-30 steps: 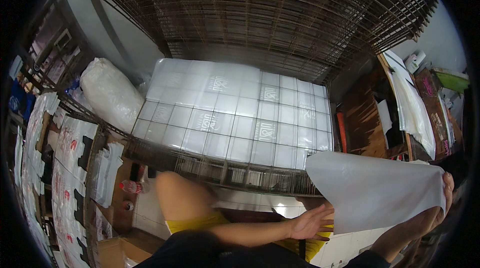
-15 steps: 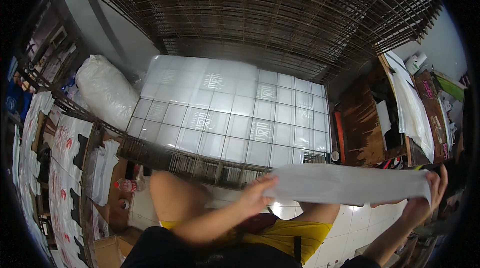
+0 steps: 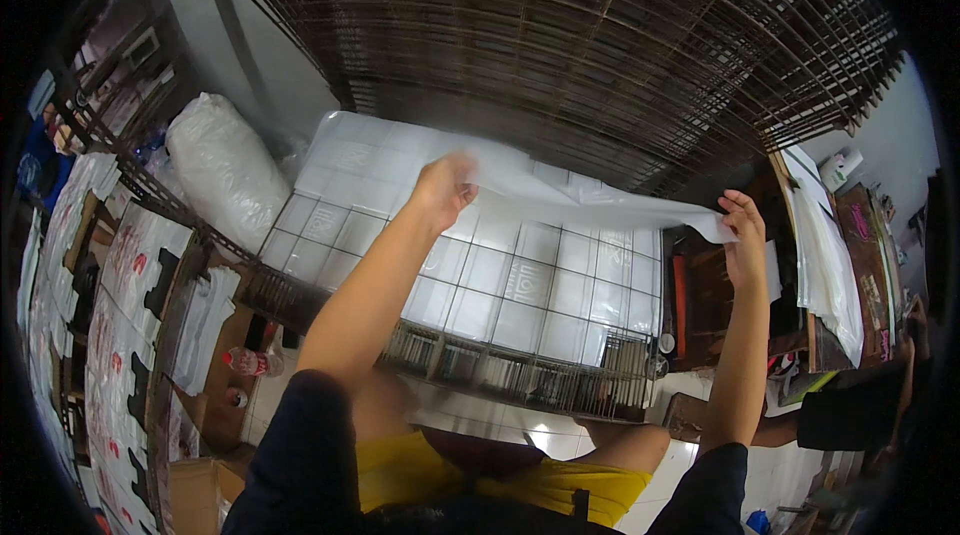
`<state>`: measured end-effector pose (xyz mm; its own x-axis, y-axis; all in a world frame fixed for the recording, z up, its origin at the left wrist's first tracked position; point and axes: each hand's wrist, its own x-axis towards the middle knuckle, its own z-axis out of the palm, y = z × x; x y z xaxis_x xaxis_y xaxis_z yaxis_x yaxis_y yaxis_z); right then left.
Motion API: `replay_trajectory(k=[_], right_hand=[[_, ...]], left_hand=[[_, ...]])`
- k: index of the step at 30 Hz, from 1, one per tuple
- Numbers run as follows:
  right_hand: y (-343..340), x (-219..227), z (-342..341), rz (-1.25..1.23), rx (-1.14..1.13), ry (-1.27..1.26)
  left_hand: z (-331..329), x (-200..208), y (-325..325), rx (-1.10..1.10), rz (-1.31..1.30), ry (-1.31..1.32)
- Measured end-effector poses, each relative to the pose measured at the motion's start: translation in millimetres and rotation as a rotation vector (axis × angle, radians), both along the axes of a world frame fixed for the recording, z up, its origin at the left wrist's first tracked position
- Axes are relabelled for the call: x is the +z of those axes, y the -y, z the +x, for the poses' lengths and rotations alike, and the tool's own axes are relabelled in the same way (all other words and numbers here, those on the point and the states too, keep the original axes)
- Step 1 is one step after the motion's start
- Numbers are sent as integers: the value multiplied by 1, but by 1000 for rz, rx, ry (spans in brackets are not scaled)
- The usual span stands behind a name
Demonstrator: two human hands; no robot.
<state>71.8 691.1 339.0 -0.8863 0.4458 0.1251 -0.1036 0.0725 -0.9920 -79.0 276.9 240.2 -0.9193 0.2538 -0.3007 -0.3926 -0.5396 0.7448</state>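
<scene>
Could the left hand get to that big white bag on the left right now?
Probably yes: the space between the left hand and the white bag, above the wire rack, looks open. But the hand seems to be holding the pale sheet, so it would likely have to let go first.

Low wire rack (image 3: 580,390): plastic bags (image 3: 480,310) laid across its top, raised racks (image 3: 560,25) behind, plastic sack (image 3: 225,170) beside its left edge, wooden shelf unit (image 3: 700,310) to its right. Bottle (image 3: 243,361) and cardboard box (image 3: 193,490) front-left of rack. Plastic sheet (image 3: 590,215) above rack's far right part, between left hand (image 3: 445,192) and right hand (image 3: 743,232).
</scene>
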Motion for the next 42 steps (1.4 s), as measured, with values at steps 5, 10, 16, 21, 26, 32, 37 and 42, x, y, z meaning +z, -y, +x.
replay_trajectory(k=[5, 10, 16, 21, 26, 32, 37, 42], right_hand=[[0, -52, 30, 43, -20, -48], [6, -167, 22, -97, 4, 114], [4, -307, -30, -108, -171, 173], [-30, -364, -64, 41, -236, 189], [-29, -360, -83, 43, -231, 275], [-23, -363, -97, 192, -239, 226], [-21, -355, -103, 163, -239, 226], [-9, -351, -106, 195, -256, 236]], left_hand=[[36, -3, 1, 57, -180, -96], [35, -85, 5, 89, -248, 59], [100, -102, 8, 77, -451, 36], [198, -83, 38, -581, -277, -23], [216, -134, 39, -657, -724, 30], [201, -147, 26, -599, -727, -155], [199, -153, 25, -643, -847, -241], [201, -157, 25, -644, -883, -311]])
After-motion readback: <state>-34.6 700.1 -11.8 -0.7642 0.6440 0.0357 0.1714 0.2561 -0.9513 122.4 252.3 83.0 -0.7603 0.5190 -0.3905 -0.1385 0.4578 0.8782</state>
